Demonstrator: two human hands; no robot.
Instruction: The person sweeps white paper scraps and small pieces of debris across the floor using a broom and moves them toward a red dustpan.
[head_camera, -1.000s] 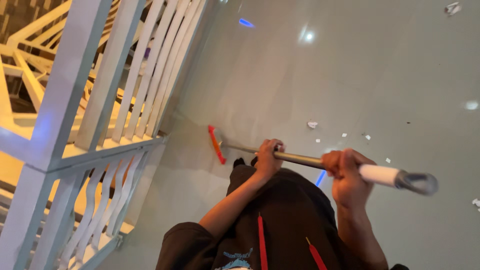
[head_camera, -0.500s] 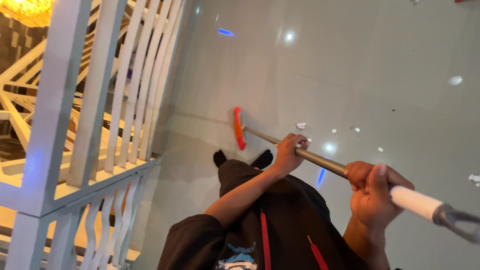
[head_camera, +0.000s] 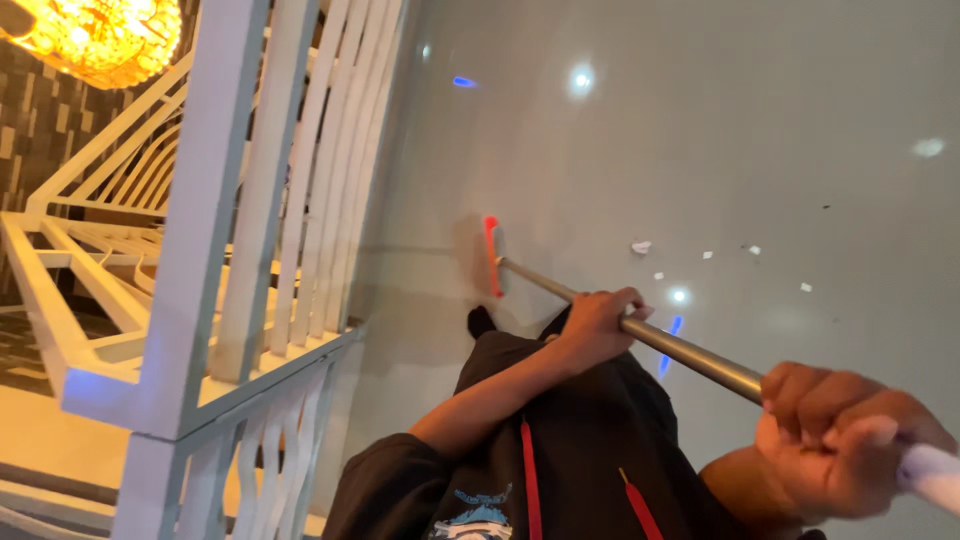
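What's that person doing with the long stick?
A person grips a broom's metal handle with both hands: the left hand lower down, the right hand near the white top end. The red broom head rests on the shiny grey floor beside the white railing. Small white paper scraps lie scattered nearby.

Left hand (head_camera: 598, 325) grip closed, arm extended forward; right hand (head_camera: 835, 440) fist clenched near body, forearm bent
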